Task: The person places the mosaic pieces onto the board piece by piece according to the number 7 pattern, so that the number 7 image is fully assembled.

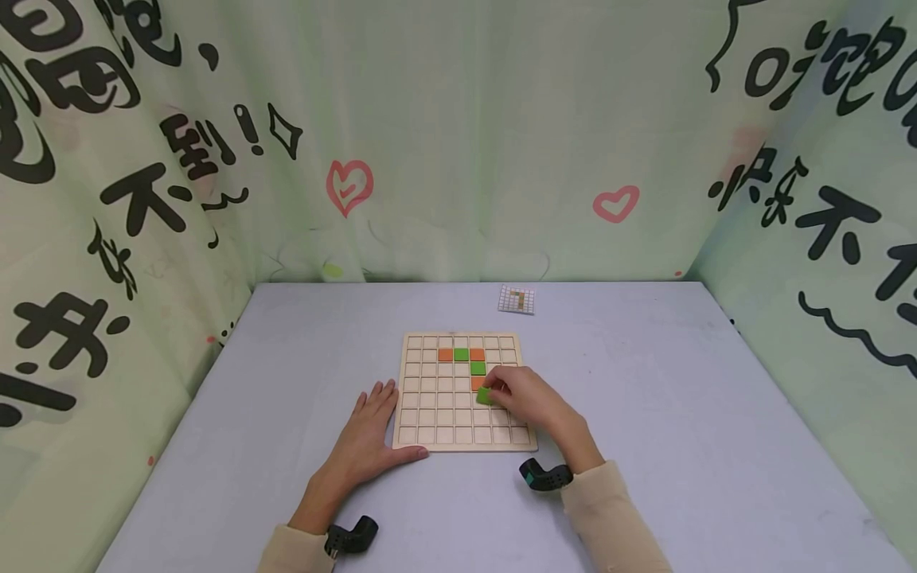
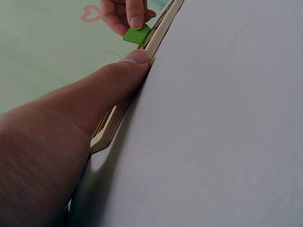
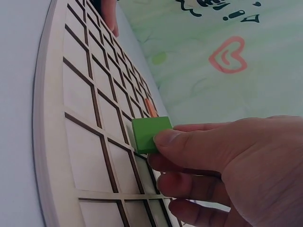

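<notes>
A square wooden grid board (image 1: pixel 437 418) lies on the table, with orange and green square tiles set in its upper cells. Three tiles form a row: orange, green (image 1: pixel 462 355), orange. Below the right one sit a green tile (image 1: pixel 478 368) and an orange tile (image 1: pixel 477 383). My right hand (image 1: pixel 526 395) pinches another green tile (image 3: pixel 150 134) between thumb and fingers, just over the cell below that orange one. My left hand (image 1: pixel 372 438) rests at the board's lower left corner, fingers straight along the left side and thumb (image 2: pixel 118 78) on the front edge.
Behind the board, a small card (image 1: pixel 517 300) printed with a grid and a coloured pattern lies near the table's back edge. A light curtain with black writing and pink hearts (image 1: pixel 349 188) surrounds the white table (image 1: pixel 645 382). Both wrists carry black devices (image 1: pixel 546 475).
</notes>
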The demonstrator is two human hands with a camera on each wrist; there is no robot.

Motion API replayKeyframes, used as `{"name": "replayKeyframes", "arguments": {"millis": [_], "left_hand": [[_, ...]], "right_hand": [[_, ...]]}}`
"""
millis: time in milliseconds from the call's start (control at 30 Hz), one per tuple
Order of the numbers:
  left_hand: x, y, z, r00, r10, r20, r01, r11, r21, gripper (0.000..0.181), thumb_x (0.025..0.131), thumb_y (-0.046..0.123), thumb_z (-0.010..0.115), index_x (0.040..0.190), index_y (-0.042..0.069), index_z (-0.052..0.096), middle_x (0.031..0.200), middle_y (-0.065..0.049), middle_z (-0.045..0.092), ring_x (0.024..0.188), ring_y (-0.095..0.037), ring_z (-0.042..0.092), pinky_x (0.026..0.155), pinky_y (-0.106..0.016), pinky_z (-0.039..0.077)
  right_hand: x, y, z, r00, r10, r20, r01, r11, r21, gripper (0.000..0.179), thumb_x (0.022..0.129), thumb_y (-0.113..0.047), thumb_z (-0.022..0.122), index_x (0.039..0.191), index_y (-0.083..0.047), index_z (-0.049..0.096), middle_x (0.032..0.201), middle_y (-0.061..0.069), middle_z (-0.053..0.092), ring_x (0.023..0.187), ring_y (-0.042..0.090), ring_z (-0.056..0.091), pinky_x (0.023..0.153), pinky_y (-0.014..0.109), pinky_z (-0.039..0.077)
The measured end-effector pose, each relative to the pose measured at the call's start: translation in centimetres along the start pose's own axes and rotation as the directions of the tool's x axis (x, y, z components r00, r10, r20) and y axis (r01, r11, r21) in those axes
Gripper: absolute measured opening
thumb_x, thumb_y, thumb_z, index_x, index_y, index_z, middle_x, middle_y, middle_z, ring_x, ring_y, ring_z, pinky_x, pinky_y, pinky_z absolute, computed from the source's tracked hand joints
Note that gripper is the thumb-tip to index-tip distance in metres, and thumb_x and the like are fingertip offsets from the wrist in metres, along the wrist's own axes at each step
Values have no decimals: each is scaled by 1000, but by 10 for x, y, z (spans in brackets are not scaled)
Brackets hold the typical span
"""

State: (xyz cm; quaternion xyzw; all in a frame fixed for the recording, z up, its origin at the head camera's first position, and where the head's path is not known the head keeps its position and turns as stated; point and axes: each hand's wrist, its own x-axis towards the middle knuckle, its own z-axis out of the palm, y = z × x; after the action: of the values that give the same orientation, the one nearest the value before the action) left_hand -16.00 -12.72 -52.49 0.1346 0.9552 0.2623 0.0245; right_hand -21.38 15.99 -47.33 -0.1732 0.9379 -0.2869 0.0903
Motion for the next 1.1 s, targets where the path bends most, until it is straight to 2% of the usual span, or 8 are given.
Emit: {"name": "replayKeyframes", "arguments": {"millis": [267,600,1100], "left_hand": [[0,0,0,1000,-2,-1,2,1000,6,115,71,69,76,155,1,35,164,-14,30,156,-32,19,129,-51,15],[0,1,-1,1000,-9,5,9,1000,14,114,72,70,75,155,2,35,164,-14,30,156,-32,19,129,-52,15],[0,1,-1,1000,-2,-1,2,1000,16,113,72,69,75,154,2,36,164,-14,31,156,-32,20,129,-52,16]], "right_hand": [[0,-1,4,1000,-5,-1,5,1000,-6,7,95,-14,68,102,-14,69,86,-6,66,78,9,55,72,25,51],[1,0,6,996,-85,-2,84,996,-20,6,95,-13,68,101,-13,70,91,-3,68,79,8,56,73,25,51],[2,1,9,996,-93,-3,93,995,-30,6,94,-12,69,100,-12,71,90,-3,68,80,8,58,74,26,52]]}}
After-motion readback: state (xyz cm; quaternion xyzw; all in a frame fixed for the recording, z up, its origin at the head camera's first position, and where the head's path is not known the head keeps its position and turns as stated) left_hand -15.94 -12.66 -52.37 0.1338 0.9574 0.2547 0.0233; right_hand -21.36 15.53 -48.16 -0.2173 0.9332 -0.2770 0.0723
